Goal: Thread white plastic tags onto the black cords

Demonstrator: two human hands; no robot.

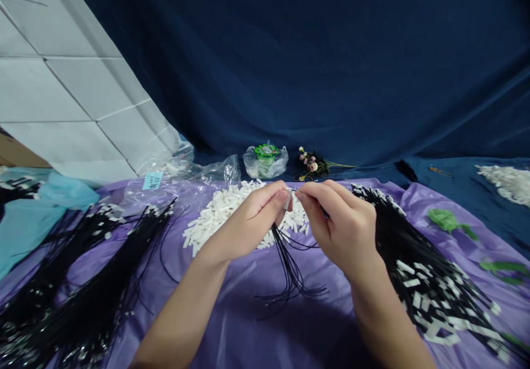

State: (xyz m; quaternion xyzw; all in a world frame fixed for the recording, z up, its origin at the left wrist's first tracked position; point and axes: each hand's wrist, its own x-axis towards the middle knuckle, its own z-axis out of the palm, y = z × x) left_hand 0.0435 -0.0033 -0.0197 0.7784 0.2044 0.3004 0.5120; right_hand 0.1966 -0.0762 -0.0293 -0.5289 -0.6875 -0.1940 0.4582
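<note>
While our left hand (pixel 259 209) pinches a small white piece (pixel 287 198) near the centre of the frame, black cords (pixel 290 272) hang just below its fingers, and our right hand (pixel 348 225) nips what looks like a thin cord end (pixel 295 190) beside it. We judge the piece light and easily squashed, best held by its sides; the cords seem springy and slippery, best gripped near their tips. White pieces (pixel 219 212) lie heaped behind.
</note>
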